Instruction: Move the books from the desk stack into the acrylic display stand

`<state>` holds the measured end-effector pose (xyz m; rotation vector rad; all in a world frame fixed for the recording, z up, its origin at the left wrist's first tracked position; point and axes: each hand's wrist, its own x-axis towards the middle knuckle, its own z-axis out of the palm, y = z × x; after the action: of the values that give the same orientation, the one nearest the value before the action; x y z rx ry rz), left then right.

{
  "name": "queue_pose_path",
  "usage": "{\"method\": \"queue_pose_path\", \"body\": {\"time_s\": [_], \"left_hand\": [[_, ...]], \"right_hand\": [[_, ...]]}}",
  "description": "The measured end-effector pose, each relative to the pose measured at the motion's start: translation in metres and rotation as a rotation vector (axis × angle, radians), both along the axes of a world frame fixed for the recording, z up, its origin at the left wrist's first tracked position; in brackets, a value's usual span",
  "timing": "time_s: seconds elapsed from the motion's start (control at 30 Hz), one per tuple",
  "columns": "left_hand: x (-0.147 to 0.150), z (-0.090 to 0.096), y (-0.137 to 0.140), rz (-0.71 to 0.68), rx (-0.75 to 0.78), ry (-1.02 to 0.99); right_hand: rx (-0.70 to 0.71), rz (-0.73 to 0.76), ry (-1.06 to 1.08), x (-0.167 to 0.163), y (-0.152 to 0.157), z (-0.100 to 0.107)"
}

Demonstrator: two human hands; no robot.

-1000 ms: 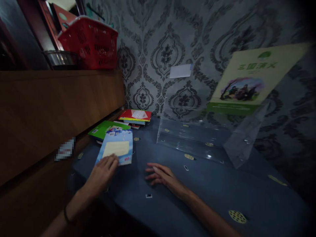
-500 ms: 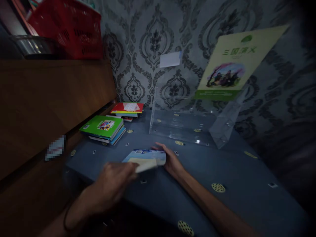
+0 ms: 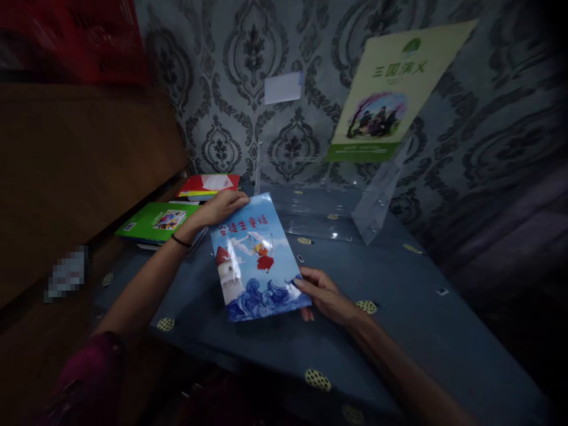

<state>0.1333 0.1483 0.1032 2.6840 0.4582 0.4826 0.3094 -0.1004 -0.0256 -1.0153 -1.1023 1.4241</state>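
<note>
Between my hands is a blue book (image 3: 255,260) with red Chinese characters, a red-clad figure and dark blue waves on its cover. It is tilted, its cover facing me. My left hand (image 3: 222,207) grips its top left corner. My right hand (image 3: 326,293) pinches the lower right edge, thumb on the cover and other fingers behind. Beyond the book stands a clear acrylic rack (image 3: 306,219), with a pale green and cream book (image 3: 377,97) upright at its right end. Left of my hands lie a green book (image 3: 155,223) on a stack and a red book (image 3: 210,184) on another pile.
A blue cloth with yellow spotted prints covers the table (image 3: 355,349). A brown wooden cabinet (image 3: 84,142) borders the left side, with a red plastic basket (image 3: 89,41) on top. A small white card (image 3: 283,87) shows against the patterned wallpaper behind the rack.
The blue book has swung up from nearly edge-on to show its cover. My left hand has moved up and away to its top corner; my right hand now pinches its lower right edge.
</note>
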Motion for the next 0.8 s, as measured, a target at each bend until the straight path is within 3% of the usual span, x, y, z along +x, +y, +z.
{"method": "queue_pose_path", "body": {"time_s": [0.1,0.17,0.3,0.5,0.73,0.8], "left_hand": [[0.035,-0.043,0.005,-0.113,-0.125,0.115],[0.049,-0.072,0.000,-0.124,-0.124,0.110],[0.047,-0.113,-0.016,-0.098,-0.090,0.041],[0.010,-0.146,-0.021,0.112,-0.023,-0.095],[-0.005,-0.167,-0.026,0.264,-0.036,-0.143],[-0.004,-0.169,-0.028,0.298,-0.009,-0.148]], "right_hand": [[-0.065,-0.057,-0.273,0.011,-0.011,0.001],[-0.075,-0.153,-0.538,0.019,-0.018,-0.001],[-0.046,-0.254,-0.901,0.033,-0.029,-0.005],[0.096,-0.303,-0.987,0.030,-0.023,-0.011],[0.505,-0.140,-1.194,-0.002,0.028,-0.015],[0.527,-0.147,-1.252,-0.004,0.041,-0.021]]}}
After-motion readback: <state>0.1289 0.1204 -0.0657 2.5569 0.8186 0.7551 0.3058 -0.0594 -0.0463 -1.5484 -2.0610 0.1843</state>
